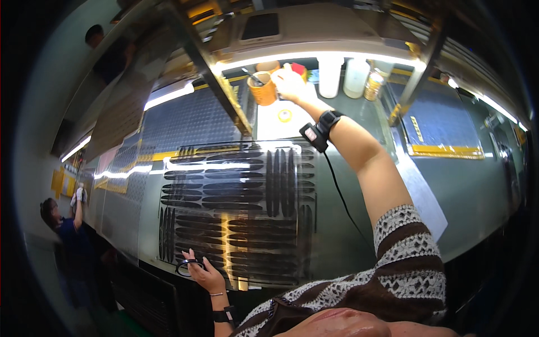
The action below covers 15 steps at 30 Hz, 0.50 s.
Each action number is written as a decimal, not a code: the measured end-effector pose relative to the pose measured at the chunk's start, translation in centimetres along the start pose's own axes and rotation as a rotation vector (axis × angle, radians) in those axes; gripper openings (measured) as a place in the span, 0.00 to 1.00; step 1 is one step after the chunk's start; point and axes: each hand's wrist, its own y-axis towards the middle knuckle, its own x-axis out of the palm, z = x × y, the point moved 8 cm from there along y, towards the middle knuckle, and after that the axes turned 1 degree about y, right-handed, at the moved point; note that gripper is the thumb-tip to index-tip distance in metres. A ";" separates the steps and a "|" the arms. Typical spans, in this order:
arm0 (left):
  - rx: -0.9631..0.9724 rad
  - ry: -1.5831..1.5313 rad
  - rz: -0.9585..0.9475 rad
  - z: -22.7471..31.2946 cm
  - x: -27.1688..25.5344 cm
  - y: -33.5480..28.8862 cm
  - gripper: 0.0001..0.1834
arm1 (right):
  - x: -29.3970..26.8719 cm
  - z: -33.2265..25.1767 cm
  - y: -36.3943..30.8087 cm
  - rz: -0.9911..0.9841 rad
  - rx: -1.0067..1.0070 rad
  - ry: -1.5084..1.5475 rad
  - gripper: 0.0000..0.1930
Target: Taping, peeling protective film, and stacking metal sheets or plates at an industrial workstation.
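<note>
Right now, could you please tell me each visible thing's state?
Left hand: at the black ring, hold unclear
Orange cup: upright, open-topped
Right hand: beside the orange cup, grip unclear
Light tube: lit
Yellow roll: lying flat
White container: upright
Translucent bottle: upright
Dark-faced device: lying flat

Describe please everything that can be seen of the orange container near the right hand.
The orange container is round and open-topped, with a slightly glossy wall; its material is unclear. It stands upright toward the back of the bench, by the white surface and below the bright lamp strip. A dark, slim item leans out of its mouth toward the left. The right hand is close at its right side; contact cannot be judged.
</note>
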 end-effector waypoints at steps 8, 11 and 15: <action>-0.046 0.043 -0.016 0.1 -1.9 -0.1 0.31 | 7.3 1.2 7.0 -0.271 0.417 0.228 0.20; -0.076 0.004 -0.025 0.0 -2.0 0.0 0.31 | 8.3 0.6 6.9 -0.291 0.465 0.127 0.19; -0.030 -0.017 -0.009 0.1 -1.8 0.0 0.28 | 6.3 0.1 8.1 -0.124 0.513 0.175 0.18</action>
